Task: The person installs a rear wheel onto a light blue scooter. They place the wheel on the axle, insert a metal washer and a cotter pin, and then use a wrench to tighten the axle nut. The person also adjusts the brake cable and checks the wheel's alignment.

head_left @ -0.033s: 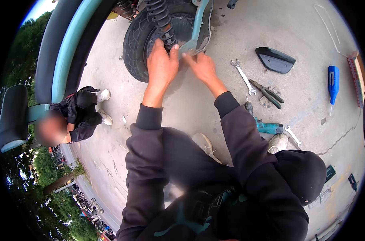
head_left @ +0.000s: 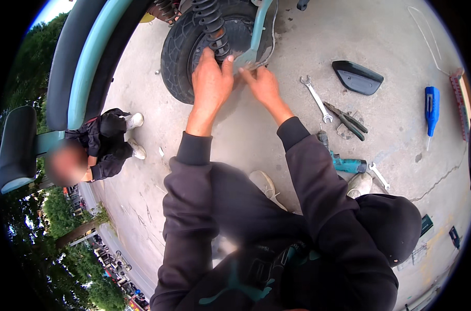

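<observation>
A black coil-spring shock absorber (head_left: 213, 28) stands beside the black-tyred wheel (head_left: 177, 62) of a teal scooter. My left hand (head_left: 209, 83) is closed around the shock absorber's lower end, its thumb pointing toward the flat end of a teal metal bracket (head_left: 253, 49). Close by on the right, my right hand (head_left: 264, 85) has its fingers bent together at the bracket's lower edge. A thin grey cable (head_left: 272, 44) runs down along the bracket to that spot. Whatever my right fingertips hold is too small to make out.
On the concrete to the right lie an open-end wrench (head_left: 317, 98), pliers (head_left: 345, 120), a teal power drill (head_left: 344, 164), a smaller wrench (head_left: 379, 175), a dark plastic cover (head_left: 357, 78) and a blue screwdriver (head_left: 431, 109). A person (head_left: 108, 142) crouches at left, near the scooter's seat (head_left: 64, 67).
The view has shifted very slightly, so things sit a few pixels to the right. Both hands keep their places at the shock absorber and bracket.
</observation>
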`<control>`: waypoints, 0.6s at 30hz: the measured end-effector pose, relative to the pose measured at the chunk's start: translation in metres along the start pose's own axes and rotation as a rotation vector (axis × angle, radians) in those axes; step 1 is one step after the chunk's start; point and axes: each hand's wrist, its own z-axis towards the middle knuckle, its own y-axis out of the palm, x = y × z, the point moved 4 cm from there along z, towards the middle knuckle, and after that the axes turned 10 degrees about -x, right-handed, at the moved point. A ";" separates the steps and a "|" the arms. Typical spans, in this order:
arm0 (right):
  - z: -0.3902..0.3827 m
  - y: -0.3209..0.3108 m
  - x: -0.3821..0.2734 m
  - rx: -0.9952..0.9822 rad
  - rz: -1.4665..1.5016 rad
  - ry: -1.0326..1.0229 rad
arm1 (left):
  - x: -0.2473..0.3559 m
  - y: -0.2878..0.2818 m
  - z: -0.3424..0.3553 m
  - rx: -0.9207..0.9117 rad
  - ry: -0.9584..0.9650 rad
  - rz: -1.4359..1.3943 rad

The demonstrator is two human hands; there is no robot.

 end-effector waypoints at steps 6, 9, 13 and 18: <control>0.001 0.005 -0.009 -0.159 -0.081 0.307 | -0.021 -0.010 -0.006 -0.082 -0.013 0.015; -0.006 -0.004 -0.017 -0.195 -0.155 0.177 | -0.029 -0.037 -0.019 -0.191 0.004 -0.383; 0.004 0.000 0.011 -0.247 -0.067 0.161 | -0.069 -0.084 -0.040 -0.082 -0.337 -0.400; -0.003 0.004 -0.008 -0.243 -0.185 0.180 | -0.199 -0.111 -0.071 0.401 -0.590 -1.004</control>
